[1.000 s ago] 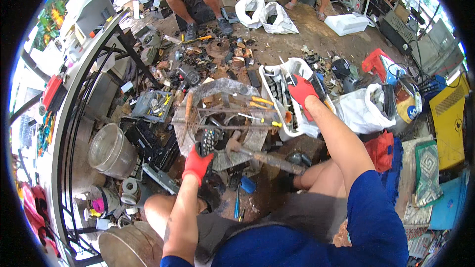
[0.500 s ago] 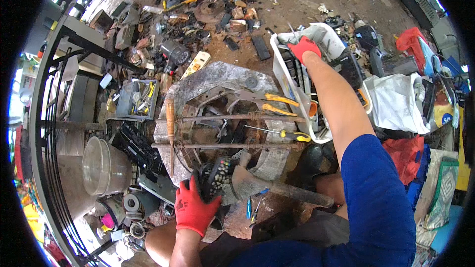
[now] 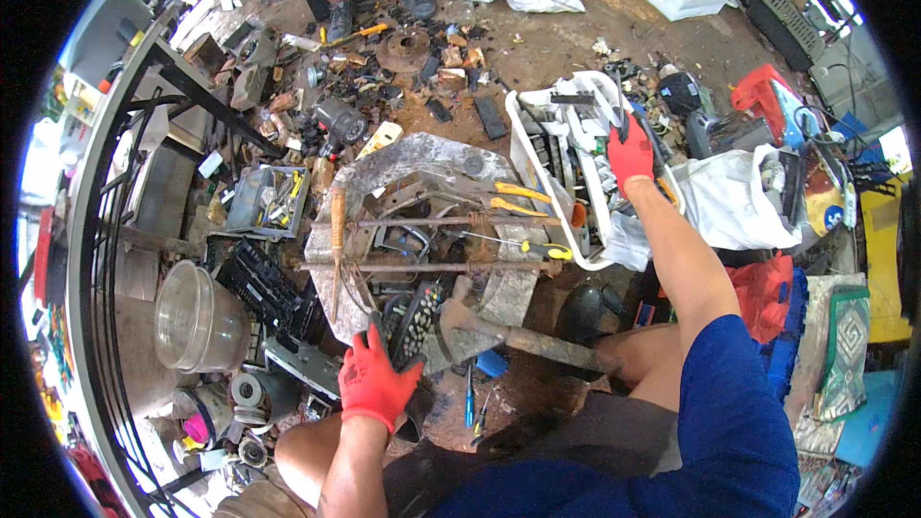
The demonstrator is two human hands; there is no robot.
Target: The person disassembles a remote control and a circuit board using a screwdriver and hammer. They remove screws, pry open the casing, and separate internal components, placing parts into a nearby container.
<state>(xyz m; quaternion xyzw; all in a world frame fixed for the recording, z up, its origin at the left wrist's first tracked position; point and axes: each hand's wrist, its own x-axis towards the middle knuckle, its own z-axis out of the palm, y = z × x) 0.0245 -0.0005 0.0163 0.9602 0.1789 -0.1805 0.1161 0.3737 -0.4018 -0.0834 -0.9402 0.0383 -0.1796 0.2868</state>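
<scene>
My left hand (image 3: 374,384), red-gloved, is closed on the near edge of a black keypad unit (image 3: 414,321) lying at the front of the scrap pile. My right hand (image 3: 628,149) reaches out into the white tub (image 3: 526,149), fingers curled among the loose parts; I cannot tell what it grips, if anything. Just right of my left hand lies a hatchet (image 3: 480,331), blade toward the keypad, so I judge a sideways tug could scrape the glove on it. Two rusty rods (image 3: 432,267) cross just beyond, likely to snag anything lifted forward. Open room is only back toward my knee; the tub's rim hems the right wrist closely
</scene>
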